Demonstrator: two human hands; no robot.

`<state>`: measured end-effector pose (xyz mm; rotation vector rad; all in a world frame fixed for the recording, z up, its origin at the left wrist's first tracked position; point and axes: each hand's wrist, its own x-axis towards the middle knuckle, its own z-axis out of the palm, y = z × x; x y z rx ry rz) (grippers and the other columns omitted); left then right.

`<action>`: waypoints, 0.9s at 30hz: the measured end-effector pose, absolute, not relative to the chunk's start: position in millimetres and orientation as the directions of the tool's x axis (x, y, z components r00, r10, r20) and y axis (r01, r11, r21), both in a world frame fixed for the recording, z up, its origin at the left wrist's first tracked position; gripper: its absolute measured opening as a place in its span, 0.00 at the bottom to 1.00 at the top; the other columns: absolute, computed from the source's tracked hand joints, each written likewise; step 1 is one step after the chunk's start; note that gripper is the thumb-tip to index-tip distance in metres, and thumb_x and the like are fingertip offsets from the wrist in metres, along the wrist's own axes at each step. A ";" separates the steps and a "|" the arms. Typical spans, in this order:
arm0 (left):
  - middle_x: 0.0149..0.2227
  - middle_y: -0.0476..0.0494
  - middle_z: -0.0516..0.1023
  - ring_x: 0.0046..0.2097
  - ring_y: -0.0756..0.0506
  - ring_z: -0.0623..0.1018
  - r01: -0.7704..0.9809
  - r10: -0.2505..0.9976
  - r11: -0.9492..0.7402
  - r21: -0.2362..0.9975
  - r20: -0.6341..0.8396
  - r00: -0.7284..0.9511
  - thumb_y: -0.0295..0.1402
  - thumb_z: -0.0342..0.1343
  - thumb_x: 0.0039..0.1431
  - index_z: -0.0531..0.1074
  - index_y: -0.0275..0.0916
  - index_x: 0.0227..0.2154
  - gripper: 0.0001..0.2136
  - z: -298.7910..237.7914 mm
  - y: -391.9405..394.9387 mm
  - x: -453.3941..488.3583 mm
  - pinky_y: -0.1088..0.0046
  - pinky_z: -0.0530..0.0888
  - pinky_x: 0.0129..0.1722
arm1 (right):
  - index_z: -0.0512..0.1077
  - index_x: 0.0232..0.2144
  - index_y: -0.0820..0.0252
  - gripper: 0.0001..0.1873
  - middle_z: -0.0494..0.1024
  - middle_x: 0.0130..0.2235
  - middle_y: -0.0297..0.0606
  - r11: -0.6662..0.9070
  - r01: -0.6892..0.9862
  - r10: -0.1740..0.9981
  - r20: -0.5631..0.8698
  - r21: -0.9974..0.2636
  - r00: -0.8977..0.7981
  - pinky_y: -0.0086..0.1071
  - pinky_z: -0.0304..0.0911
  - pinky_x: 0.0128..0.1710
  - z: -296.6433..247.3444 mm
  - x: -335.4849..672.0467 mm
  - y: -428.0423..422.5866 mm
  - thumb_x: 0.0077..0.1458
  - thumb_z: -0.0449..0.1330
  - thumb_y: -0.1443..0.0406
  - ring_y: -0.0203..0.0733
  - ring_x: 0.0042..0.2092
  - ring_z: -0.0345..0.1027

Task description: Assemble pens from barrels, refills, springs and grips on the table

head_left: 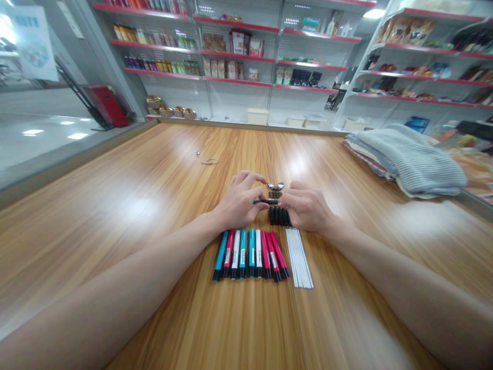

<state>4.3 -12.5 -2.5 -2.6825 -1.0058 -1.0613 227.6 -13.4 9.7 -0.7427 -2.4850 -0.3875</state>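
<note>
Dark rod between both hands' fingers

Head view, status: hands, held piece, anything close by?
Left hand, right hand: pinching dark slim piece between them. Black pieces close by right hand. Pen barrels, white rods nearer camera.

The person's left hand and right hand held a slim dark pen part between their fingertips, near short black tubes. Teal, pink and white pen barrels lay in a row beside white ink refills on the wood-grain table.
</note>
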 end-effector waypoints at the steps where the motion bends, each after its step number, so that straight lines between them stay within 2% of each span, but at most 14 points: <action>1: 0.50 0.38 0.70 0.52 0.38 0.64 0.609 0.548 -0.779 0.150 0.636 0.544 0.32 0.58 0.55 0.73 0.37 0.29 0.04 -2.4 -12.5 4.3 0.54 0.64 0.49 | 0.66 0.21 0.60 0.12 0.71 0.24 0.36 0.809 0.576 0.429 0.550 0.120 -0.716 0.32 0.51 0.30 9.7 227.6 -13.4 0.57 0.54 0.69 0.38 0.31 0.58; 6: 0.49 0.38 0.70 0.52 0.38 0.64 0.635 0.559 -0.759 0.144 0.645 0.522 0.33 0.58 0.55 0.73 0.38 0.30 0.05 -2.4 -13.1 4.8 0.55 0.64 0.50 | 0.66 0.21 0.60 0.11 0.71 0.25 0.36 0.809 0.575 0.420 0.568 0.119 -0.708 0.32 0.52 0.30 9.2 228.8 -12.8 0.56 0.54 0.70 0.39 0.31 0.59; 9: 0.49 0.39 0.70 0.53 0.37 0.65 0.684 0.583 -0.707 0.181 0.696 0.419 0.39 0.59 0.55 0.73 0.39 0.35 0.09 -3.7 -10.8 5.2 0.54 0.62 0.52 | 0.66 0.23 0.60 0.10 0.71 0.25 0.36 0.786 0.609 0.432 0.614 0.103 -0.661 0.32 0.53 0.31 8.5 230.3 -12.9 0.56 0.54 0.70 0.39 0.31 0.59; 11: 0.48 0.38 0.70 0.52 0.38 0.66 0.709 0.614 -0.652 0.271 0.736 0.284 0.42 0.60 0.53 0.72 0.39 0.41 0.16 -5.4 -6.8 4.8 0.55 0.62 0.53 | 0.65 0.22 0.60 0.11 0.70 0.25 0.36 0.750 0.656 0.453 0.657 0.085 -0.602 0.33 0.54 0.31 8.3 231.2 -13.3 0.57 0.54 0.70 0.39 0.31 0.58; 14: 0.45 0.39 0.72 0.48 0.41 0.71 0.645 0.689 -0.584 0.493 0.721 0.072 0.41 0.61 0.52 0.68 0.37 0.46 0.21 -8.6 1.8 2.4 0.60 0.67 0.49 | 0.63 0.21 0.59 0.13 0.68 0.24 0.37 0.703 0.708 0.476 0.701 0.059 -0.531 0.33 0.54 0.31 8.1 232.2 -13.7 0.57 0.54 0.68 0.40 0.31 0.58; 17: 0.43 0.42 0.74 0.43 0.45 0.74 0.427 0.791 -0.550 0.718 0.612 -0.010 0.40 0.60 0.53 0.68 0.38 0.43 0.17 -11.2 9.9 -1.3 0.68 0.71 0.42 | 0.63 0.22 0.59 0.13 0.68 0.24 0.37 0.693 0.719 0.487 0.709 0.041 -0.510 0.33 0.54 0.31 7.7 232.3 -13.6 0.58 0.53 0.67 0.40 0.31 0.58; 20: 0.36 0.45 0.75 0.39 0.47 0.76 0.086 0.876 -0.481 0.873 0.482 0.001 0.38 0.61 0.52 0.69 0.37 0.40 0.15 -13.2 14.9 -4.2 0.71 0.73 0.38 | 0.64 0.22 0.59 0.13 0.68 0.24 0.37 0.703 0.710 0.491 0.698 0.036 -0.521 0.33 0.53 0.31 7.3 231.1 -13.1 0.59 0.52 0.67 0.40 0.31 0.59; 24: 0.34 0.46 0.77 0.39 0.47 0.79 -0.313 0.942 -0.300 0.901 0.332 0.051 0.35 0.62 0.52 0.66 0.38 0.40 0.15 -13.8 16.1 -5.1 0.67 0.75 0.41 | 0.66 0.23 0.59 0.14 0.69 0.24 0.37 0.728 0.685 0.497 0.661 0.035 -0.562 0.34 0.54 0.32 8.4 228.6 -14.0 0.61 0.51 0.65 0.40 0.31 0.59; 27: 0.35 0.45 0.79 0.39 0.47 0.79 -0.471 0.957 -0.197 0.860 0.273 0.098 0.33 0.61 0.54 0.63 0.39 0.40 0.14 -12.0 15.8 -5.6 0.64 0.75 0.43 | 0.68 0.25 0.60 0.14 0.72 0.26 0.38 0.770 0.637 0.487 0.632 0.013 -0.602 0.34 0.55 0.34 9.8 227.6 -15.3 0.61 0.52 0.63 0.40 0.32 0.61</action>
